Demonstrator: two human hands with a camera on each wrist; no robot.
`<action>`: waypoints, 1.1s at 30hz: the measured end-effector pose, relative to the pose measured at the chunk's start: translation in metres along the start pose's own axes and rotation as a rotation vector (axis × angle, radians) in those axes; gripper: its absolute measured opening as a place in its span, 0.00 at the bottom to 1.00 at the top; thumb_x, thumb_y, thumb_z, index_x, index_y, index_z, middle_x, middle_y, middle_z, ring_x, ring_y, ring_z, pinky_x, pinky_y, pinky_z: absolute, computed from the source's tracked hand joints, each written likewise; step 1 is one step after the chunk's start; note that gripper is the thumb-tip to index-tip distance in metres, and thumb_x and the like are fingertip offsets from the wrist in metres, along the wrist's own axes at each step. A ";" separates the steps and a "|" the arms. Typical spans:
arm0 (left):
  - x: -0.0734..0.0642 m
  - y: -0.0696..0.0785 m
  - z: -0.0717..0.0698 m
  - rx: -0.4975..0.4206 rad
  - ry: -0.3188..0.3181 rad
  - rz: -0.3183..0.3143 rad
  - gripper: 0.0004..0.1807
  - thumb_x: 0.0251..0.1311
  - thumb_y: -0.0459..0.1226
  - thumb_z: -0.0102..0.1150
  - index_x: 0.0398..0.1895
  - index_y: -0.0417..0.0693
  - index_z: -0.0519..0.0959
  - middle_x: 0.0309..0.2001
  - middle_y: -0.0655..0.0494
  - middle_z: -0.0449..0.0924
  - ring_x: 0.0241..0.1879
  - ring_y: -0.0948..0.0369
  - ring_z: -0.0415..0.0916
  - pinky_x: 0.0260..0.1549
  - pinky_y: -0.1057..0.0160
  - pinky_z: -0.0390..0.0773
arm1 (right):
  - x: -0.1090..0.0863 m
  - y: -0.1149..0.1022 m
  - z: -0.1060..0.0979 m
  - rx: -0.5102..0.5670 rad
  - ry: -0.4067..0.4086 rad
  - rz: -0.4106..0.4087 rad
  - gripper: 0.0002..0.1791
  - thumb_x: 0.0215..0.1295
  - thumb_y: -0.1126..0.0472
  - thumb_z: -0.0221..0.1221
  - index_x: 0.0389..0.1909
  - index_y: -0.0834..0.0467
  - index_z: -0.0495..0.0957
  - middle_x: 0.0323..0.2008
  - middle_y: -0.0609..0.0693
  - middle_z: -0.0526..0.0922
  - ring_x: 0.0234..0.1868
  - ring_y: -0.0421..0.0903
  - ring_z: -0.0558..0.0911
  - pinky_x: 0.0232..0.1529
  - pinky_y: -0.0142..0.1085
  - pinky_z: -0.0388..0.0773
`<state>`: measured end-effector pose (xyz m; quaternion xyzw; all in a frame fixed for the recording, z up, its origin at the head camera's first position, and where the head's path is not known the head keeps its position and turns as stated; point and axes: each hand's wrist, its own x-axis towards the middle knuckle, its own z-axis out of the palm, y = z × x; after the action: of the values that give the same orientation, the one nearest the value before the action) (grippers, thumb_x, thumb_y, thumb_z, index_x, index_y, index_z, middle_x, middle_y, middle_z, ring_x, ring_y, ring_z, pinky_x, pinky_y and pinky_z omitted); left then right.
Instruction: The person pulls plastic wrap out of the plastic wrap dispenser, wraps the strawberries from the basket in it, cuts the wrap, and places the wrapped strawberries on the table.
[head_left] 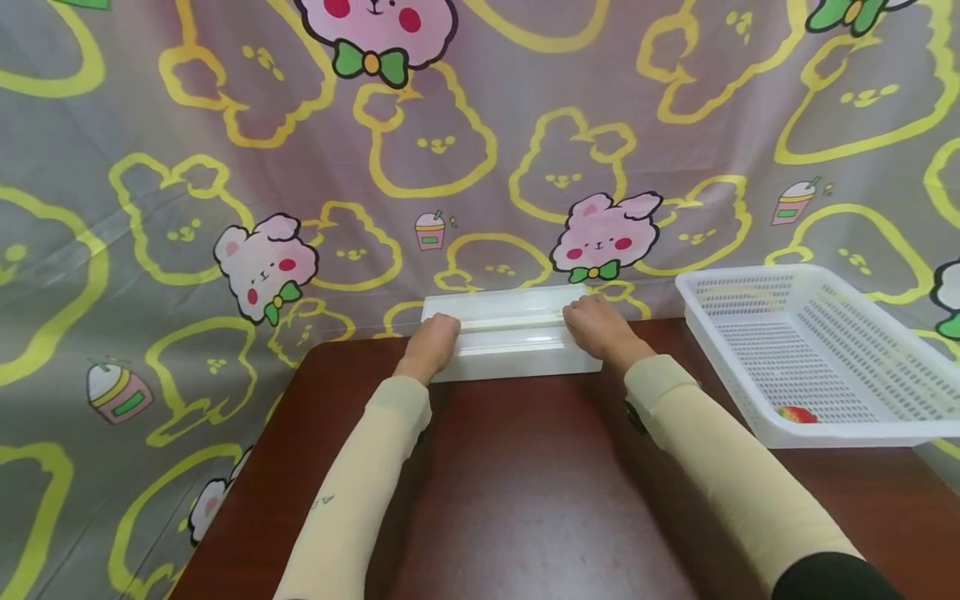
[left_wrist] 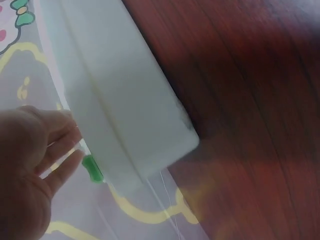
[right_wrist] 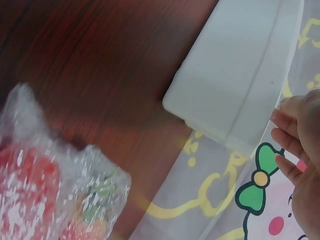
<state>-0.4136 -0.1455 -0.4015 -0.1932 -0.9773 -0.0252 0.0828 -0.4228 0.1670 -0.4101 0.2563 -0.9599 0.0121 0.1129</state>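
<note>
At the back of the table is a long white plastic box [head_left: 517,362], with pale ridges running along its top. My left hand [head_left: 432,340] grips its left end, and my right hand [head_left: 600,328] grips the right end. The left wrist view has the box's smooth wall [left_wrist: 120,85] beside my left hand [left_wrist: 30,160], whose fingertips meet the rim. On the other side, the fingers of my right hand [right_wrist: 306,135] bend at the rim of the box [right_wrist: 230,70]. The inside of the box cannot be made out clearly.
To the right stands a white perforated basket [head_left: 720,367] with a small red and yellow item [head_left: 797,414] in it. A clear plastic bag [right_wrist: 55,180] with red and green contents shows in the right wrist view. A patterned curtain [head_left: 465,167] hangs behind the brown table [head_left: 525,483].
</note>
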 end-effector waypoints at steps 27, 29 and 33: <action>-0.013 -0.022 -0.003 0.249 0.061 0.027 0.07 0.68 0.26 0.55 0.37 0.44 0.81 0.33 0.46 0.86 0.36 0.48 0.84 0.44 0.46 0.81 | -0.006 0.007 -0.007 -0.116 -0.107 -0.073 0.04 0.70 0.72 0.56 0.42 0.67 0.78 0.42 0.60 0.80 0.45 0.60 0.80 0.58 0.53 0.76; -0.015 -0.025 -0.003 0.266 0.139 0.055 0.08 0.68 0.26 0.55 0.32 0.44 0.79 0.27 0.48 0.84 0.30 0.51 0.83 0.40 0.47 0.81 | -0.006 0.006 -0.009 -0.095 -0.123 -0.060 0.07 0.71 0.72 0.56 0.47 0.68 0.77 0.46 0.61 0.79 0.45 0.59 0.81 0.55 0.53 0.78; -0.020 -0.027 -0.005 0.197 0.271 0.095 0.14 0.67 0.25 0.54 0.23 0.44 0.73 0.18 0.52 0.75 0.20 0.56 0.73 0.25 0.52 0.76 | -0.006 0.004 -0.015 -0.030 -0.140 -0.019 0.09 0.74 0.70 0.53 0.51 0.68 0.72 0.47 0.61 0.77 0.42 0.57 0.80 0.48 0.52 0.80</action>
<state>-0.4051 -0.1781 -0.4002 -0.2252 -0.9447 0.0487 0.2334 -0.4169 0.1749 -0.3969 0.2639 -0.9631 -0.0211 0.0495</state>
